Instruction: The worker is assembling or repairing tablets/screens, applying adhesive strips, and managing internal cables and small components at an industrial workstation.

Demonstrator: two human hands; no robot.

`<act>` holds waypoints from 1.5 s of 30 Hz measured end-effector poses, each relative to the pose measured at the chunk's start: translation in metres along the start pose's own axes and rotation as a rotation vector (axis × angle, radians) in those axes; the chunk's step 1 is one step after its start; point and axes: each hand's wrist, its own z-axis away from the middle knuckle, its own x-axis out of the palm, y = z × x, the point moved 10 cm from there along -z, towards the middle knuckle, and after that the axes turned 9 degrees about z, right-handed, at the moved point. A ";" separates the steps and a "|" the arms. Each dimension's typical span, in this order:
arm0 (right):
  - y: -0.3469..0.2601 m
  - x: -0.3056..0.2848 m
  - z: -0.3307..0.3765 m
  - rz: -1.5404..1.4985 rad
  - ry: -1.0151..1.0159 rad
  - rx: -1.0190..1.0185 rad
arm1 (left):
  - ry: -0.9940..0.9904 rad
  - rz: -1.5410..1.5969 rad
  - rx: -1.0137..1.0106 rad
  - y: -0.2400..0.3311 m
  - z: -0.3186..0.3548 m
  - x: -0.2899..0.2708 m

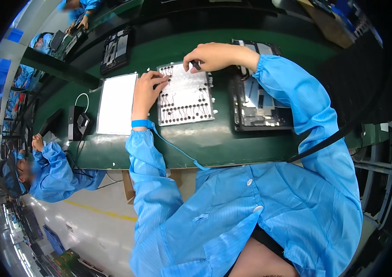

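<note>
**Hands meet on metal plate at green bench**

A worker's left hand lies flat, fingers spread, on the left edge of a silver plate. The right hand pinches a small dark tool at its far edge. A white panel lies just left, an open black device just right; bare bench runs along the near edge.

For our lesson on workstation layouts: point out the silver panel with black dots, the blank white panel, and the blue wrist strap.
Silver panel (187,99), head view, its bare middle.
White panel (116,104), head view, its centre.
Blue wrist strap (141,123), head view, the band on the left wrist.
</note>
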 end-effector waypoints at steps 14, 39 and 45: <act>-0.004 0.013 -0.076 0.047 0.110 -0.133 | 0.127 0.029 0.094 0.004 -0.001 -0.001; -0.021 0.009 -0.053 0.064 0.270 -0.097 | 0.466 0.475 -0.143 -0.004 0.011 -0.010; -0.021 0.006 -0.051 0.063 0.309 -0.110 | 0.480 0.471 -0.098 -0.002 0.010 -0.011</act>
